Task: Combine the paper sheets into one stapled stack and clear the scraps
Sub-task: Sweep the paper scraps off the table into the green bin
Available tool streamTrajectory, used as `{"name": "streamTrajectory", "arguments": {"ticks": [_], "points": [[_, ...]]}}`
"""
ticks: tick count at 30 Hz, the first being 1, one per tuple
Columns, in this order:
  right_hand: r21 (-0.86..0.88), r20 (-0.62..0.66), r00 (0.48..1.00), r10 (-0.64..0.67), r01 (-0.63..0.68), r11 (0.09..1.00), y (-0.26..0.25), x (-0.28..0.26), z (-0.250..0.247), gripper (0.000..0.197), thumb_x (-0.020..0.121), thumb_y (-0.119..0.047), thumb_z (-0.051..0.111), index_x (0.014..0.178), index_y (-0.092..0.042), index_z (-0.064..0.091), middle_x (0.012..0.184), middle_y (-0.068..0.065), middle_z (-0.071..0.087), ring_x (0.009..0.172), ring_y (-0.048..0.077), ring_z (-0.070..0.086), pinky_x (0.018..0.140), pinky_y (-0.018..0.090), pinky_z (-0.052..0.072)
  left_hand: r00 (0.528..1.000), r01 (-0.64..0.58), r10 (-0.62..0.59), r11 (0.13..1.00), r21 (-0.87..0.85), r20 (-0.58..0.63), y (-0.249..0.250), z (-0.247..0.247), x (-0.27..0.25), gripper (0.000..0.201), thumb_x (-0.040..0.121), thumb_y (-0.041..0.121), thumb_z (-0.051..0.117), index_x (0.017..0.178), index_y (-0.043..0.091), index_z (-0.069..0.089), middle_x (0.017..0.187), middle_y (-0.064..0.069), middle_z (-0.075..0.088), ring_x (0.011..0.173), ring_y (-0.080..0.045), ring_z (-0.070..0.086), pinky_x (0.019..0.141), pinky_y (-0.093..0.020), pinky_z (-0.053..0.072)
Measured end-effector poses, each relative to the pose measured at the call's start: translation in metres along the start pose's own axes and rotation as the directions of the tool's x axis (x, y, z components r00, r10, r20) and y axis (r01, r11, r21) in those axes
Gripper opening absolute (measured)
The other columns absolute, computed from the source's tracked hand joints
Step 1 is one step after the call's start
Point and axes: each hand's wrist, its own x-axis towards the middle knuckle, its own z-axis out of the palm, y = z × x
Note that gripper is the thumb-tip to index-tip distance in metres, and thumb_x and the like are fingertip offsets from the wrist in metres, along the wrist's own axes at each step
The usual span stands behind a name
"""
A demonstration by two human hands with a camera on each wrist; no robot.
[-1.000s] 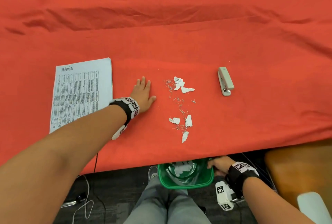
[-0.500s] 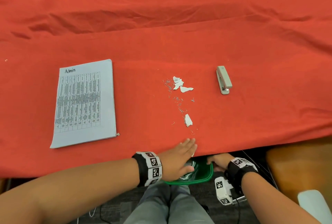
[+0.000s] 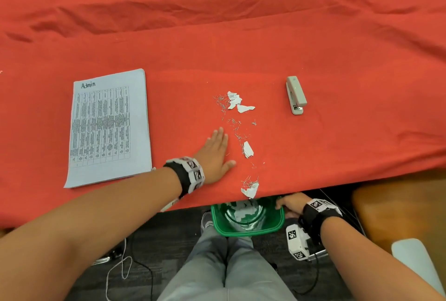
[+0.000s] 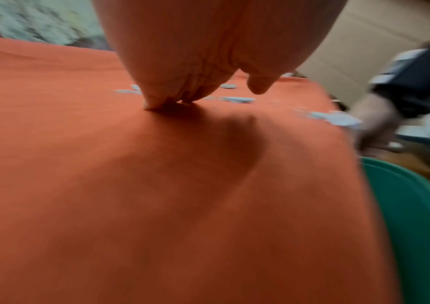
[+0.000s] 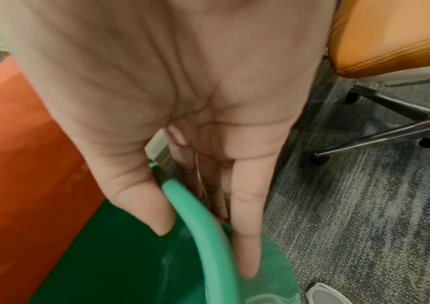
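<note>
A stack of printed sheets (image 3: 108, 126) headed "Admin" lies at the left of the red-covered table (image 3: 337, 59). Torn paper scraps (image 3: 237, 102) and loose staples are strewn mid-table, one scrap (image 3: 248, 149) just right of my left hand (image 3: 217, 151), more scraps (image 3: 251, 189) at the table's front edge. My left hand lies flat on the cloth, fingers straight (image 4: 182, 90). Below the edge, my right hand (image 3: 289, 204) grips the rim of a green bin (image 3: 246, 232), thumb inside and fingers outside (image 5: 245, 246). Paper bits lie in the bin.
A grey stapler (image 3: 296, 95) lies at the right of the table. An orange office chair (image 3: 398, 209) stands at the right, its wheeled base (image 5: 403, 127) on the carpet. Cables trail on the floor at the left. My knees are under the bin.
My left hand swept scraps toward the front edge above the bin, then moved back onto the table beside the remaining scraps. The right hand keeps holding the bin.
</note>
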Motion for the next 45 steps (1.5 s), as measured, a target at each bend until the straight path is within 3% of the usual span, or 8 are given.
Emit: {"name": "streamTrajectory", "arguments": {"ticks": [8, 13, 16, 19, 25, 36, 40, 45], "points": [[0.012, 0.003, 1.000, -0.005, 0.005, 1.000, 0.001, 0.000, -0.001, 0.010, 0.078, 0.012, 0.059, 0.083, 0.003, 0.060, 0.077, 0.015, 0.062, 0.066, 0.026, 0.064, 0.046, 0.026, 0.057, 0.898, -0.364, 0.343, 0.931, 0.028, 0.275, 0.065, 0.063, -0.068, 0.079, 0.099, 0.049, 0.029, 0.147, 0.008, -0.019, 0.156, -0.012, -0.023, 0.146, -0.025, -0.018, 0.120, -0.036, -0.005], [0.005, 0.005, 1.000, -0.017, 0.017, 1.000, 0.002, -0.001, -0.001, 0.012, 0.077, 0.012, 0.059, 0.074, 0.001, 0.059, 0.068, 0.014, 0.060, 0.057, 0.023, 0.063, 0.041, 0.023, 0.052, 0.891, -0.416, 0.418, 0.908, -0.055, 0.178, 0.076, 0.037, -0.068, 0.053, 0.103, 0.037, 0.027, 0.151, 0.015, 0.021, 0.159, -0.004, 0.018, 0.148, -0.018, 0.012, 0.117, -0.029, 0.004], [0.006, 0.017, 1.000, -0.025, 0.024, 1.000, 0.007, 0.005, 0.000, 0.011, 0.077, 0.012, 0.059, 0.080, 0.001, 0.060, 0.073, 0.015, 0.063, 0.057, 0.022, 0.065, 0.042, 0.024, 0.052, 0.949, -0.315, 0.306, 0.938, -0.143, -0.081, 0.069, -0.002, -0.036, 0.044, 0.103, 0.035, 0.028, 0.141, 0.020, 0.043, 0.153, 0.001, 0.035, 0.143, -0.016, 0.029, 0.118, -0.033, 0.020], [0.006, 0.027, 0.999, -0.040, 0.040, 0.999, 0.011, 0.007, -0.001, 0.017, 0.074, 0.011, 0.060, 0.088, 0.003, 0.062, 0.083, 0.019, 0.067, 0.067, 0.028, 0.067, 0.052, 0.031, 0.059, 0.966, -0.182, 0.144, 0.969, -0.168, -0.215, 0.047, -0.031, 0.016, 0.046, 0.101, 0.027, 0.036, 0.145, 0.012, 0.036, 0.157, -0.009, 0.024, 0.146, -0.024, 0.020, 0.119, -0.033, 0.016], [0.007, 0.045, 0.997, -0.057, 0.057, 0.998, 0.013, 0.006, -0.002, 0.025, 0.073, 0.010, 0.061, 0.097, 0.004, 0.062, 0.089, 0.019, 0.069, 0.074, 0.030, 0.069, 0.057, 0.032, 0.060, 0.978, 0.141, -0.161, 0.979, -0.148, -0.130, 0.008, -0.040, 0.066, 0.073, 0.097, 0.042, 0.040, 0.152, 0.007, 0.007, 0.159, -0.017, -0.007, 0.148, -0.034, -0.005, 0.121, -0.041, 0.005], [-0.025, 0.028, 0.997, -0.066, 0.067, 0.997, 0.013, 0.012, -0.005, 0.021, 0.071, 0.008, 0.064, 0.088, -0.003, 0.061, 0.092, 0.019, 0.064, 0.081, 0.033, 0.067, 0.066, 0.038, 0.061, 0.928, -0.356, 0.351, 0.934, 0.022, 0.124, 0.063, 0.041, -0.044, 0.073, 0.098, 0.045, 0.034, 0.152, 0.013, -0.004, 0.158, -0.005, -0.019, 0.146, -0.020, -0.013, 0.119, -0.034, 0.004], [-0.010, 0.042, 0.997, -0.062, 0.062, 0.998, 0.014, 0.010, -0.006, 0.021, 0.073, 0.011, 0.062, 0.091, 0.000, 0.061, 0.096, 0.023, 0.066, 0.081, 0.034, 0.069, 0.061, 0.035, 0.061, 0.881, -0.398, 0.383, 0.917, -0.002, 0.279, 0.075, 0.052, -0.069, 0.061, 0.101, 0.034, 0.034, 0.153, 0.012, 0.010, 0.161, -0.006, 0.003, 0.149, -0.019, 0.007, 0.118, -0.033, 0.014], [-0.010, 0.053, 0.996, -0.067, 0.068, 0.998, 0.015, 0.014, -0.006, 0.034, 0.070, 0.011, 0.062, 0.103, -0.001, 0.061, 0.107, 0.022, 0.064, 0.089, 0.034, 0.068, 0.062, 0.037, 0.060, 0.917, -0.395, 0.399, 0.914, -0.094, 0.025, 0.075, 0.022, -0.044, 0.043, 0.102, 0.030, 0.032, 0.142, 0.020, 0.042, 0.153, 0.001, 0.034, 0.144, -0.016, 0.028, 0.118, -0.039, 0.027]]}}
